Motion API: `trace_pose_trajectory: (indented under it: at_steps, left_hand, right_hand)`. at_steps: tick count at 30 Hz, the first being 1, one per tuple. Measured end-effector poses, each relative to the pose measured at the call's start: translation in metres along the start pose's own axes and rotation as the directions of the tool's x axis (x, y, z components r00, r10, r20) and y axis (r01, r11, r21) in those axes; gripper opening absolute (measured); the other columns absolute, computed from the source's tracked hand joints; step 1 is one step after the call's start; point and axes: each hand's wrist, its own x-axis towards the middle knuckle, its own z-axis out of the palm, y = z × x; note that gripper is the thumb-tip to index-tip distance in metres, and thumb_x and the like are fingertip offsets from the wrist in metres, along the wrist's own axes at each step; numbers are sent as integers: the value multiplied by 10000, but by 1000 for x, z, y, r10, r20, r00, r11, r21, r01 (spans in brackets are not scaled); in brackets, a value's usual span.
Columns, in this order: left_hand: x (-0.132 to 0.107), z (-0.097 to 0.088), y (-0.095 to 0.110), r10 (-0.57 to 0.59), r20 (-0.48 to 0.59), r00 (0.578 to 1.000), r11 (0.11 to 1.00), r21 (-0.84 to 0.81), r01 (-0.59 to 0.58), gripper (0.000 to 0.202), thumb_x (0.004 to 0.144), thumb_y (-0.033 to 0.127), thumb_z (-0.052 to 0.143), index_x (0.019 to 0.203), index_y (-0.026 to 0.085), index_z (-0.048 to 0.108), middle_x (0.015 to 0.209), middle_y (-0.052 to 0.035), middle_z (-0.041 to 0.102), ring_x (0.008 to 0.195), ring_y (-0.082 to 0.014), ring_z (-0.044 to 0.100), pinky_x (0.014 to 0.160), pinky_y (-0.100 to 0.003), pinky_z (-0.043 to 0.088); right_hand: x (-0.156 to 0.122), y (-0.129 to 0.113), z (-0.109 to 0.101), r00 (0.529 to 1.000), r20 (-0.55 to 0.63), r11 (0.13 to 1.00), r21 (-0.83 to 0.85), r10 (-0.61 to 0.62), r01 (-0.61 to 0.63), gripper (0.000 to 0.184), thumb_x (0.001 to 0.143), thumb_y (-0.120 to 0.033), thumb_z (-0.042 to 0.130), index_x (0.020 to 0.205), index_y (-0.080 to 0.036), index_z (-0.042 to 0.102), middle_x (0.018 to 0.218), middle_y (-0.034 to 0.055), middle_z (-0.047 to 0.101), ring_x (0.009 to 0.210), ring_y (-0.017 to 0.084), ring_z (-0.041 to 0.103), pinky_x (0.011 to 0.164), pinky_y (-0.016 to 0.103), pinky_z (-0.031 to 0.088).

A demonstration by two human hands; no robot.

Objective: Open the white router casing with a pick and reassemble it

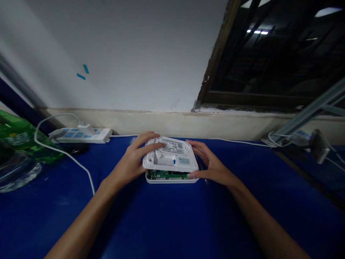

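A white plastic device, which looks like a router, lies on the blue table in front of me. Its perforated cover (164, 164), with printed labels on top, sits tilted over the lower shell (172, 181). Through the gap at the near side a green circuit board (169, 175) shows. My left hand (134, 154) grips the cover's left side, fingers over the top and thumb low at the edge. On the right, my right hand (208, 162) is curved round the device, its fingers at the far right corner and its thumb at the near right edge.
At the left a white power strip (104, 136) holds a plug with a white cable (81, 164). Green-labelled bottles (20, 135) stand beyond it. A wall (151, 124) rises behind the table (161, 223); a metal bracket (304, 106) with coiled cables stands at the right.
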Motion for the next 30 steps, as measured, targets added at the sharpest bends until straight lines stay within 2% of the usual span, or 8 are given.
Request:
trace_pose_trajectory:
  at_steps: [4,9,12,15,21,24,27,30]
  left_hand:
    - [1,3,-2,17,-126,992,999,53,-10,297,980,251,624,1273,297,636,1388,-58,592,1383,-265,474,1145,-511,418]
    - [3,-5,2,3,-187,982,998,65,9,221,968,129,544,1149,212,639,1181,-59,702,1310,-249,548,1110,-469,445]
    - [3,-8,3,-130,-187,974,984,97,150,134,960,146,534,1013,184,652,951,-39,720,952,-207,679,839,-354,541]
    - [4,-8,2,-251,-217,943,963,45,266,113,961,267,592,922,181,654,798,-13,680,692,-161,618,640,-293,480]
    - [5,-5,-1,-510,-190,839,832,-355,426,365,882,360,713,1190,184,627,1068,-59,714,897,-221,679,758,-331,561]
    - [3,-3,-6,-602,-122,789,741,-455,495,418,860,359,740,1217,176,621,1135,-86,713,999,-259,692,838,-390,584]
    - [-2,-2,-11,-655,-40,755,659,-519,545,456,851,356,748,1242,167,611,1186,-107,710,1060,-281,692,895,-440,586]
    - [-7,0,-14,-694,9,720,595,-555,581,477,835,356,761,1247,169,612,1203,-113,711,1039,-283,704,871,-444,602]
  right_hand:
    - [-2,0,-1,999,-29,993,-112,26,-29,930,744,-376,857,1520,-326,346,1610,89,385,1485,285,382,1238,497,314]
    - [-12,12,-8,997,-70,901,-428,44,-70,1138,675,-520,882,1599,-327,248,1661,105,298,1520,345,296,1244,570,245]
    - [-16,18,-8,998,29,856,-516,49,-28,1222,632,-580,886,1618,-325,212,1687,113,229,1545,367,217,1239,600,217]
    - [-16,16,-5,994,89,838,-546,59,-1,1201,657,-592,867,1623,-349,196,1694,103,214,1547,358,216,1231,602,230]
    - [-15,1,-3,988,111,834,-552,107,-29,781,690,-530,868,1393,-319,599,1663,88,295,1499,365,337,1208,580,299]
    - [-21,-7,-8,983,141,856,-516,120,-31,753,691,-504,873,1367,-324,593,1656,67,313,1500,335,343,1214,544,311]
    - [-28,-14,-14,968,183,863,-502,169,-56,892,643,-531,895,1431,-334,526,1645,70,340,1510,349,319,1220,540,307]
    - [-25,-24,-15,977,143,857,-511,160,-66,879,647,-548,890,1423,-325,541,1582,81,443,1455,361,411,1198,533,349]
